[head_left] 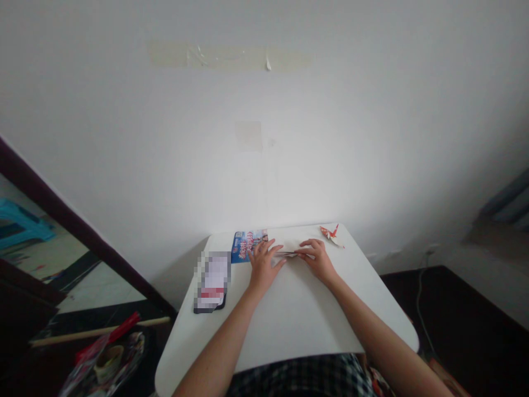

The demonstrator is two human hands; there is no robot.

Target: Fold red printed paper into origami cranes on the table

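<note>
A small piece of folded paper (288, 254), seen nearly edge-on, is between my hands above the white table (306, 309). My right hand (319, 263) pinches its right end between thumb and fingers. At its left end, my left hand (262, 267) has the paper between thumb and index finger, the other fingers spread over the edge of a blue printed flyer (240, 251). A folded paper bird (330, 235), red, orange and white, rests beyond my right hand near the far right corner. The paper's underside is hidden.
A phone (211, 282) with a blurred screen lies at the table's left side. The white wall (264, 182) rises behind the table. Down on the left are a bin (124, 358) with rubbish and a mirror (91, 275) reflecting a blue stool. A cable (420, 298) hangs at right.
</note>
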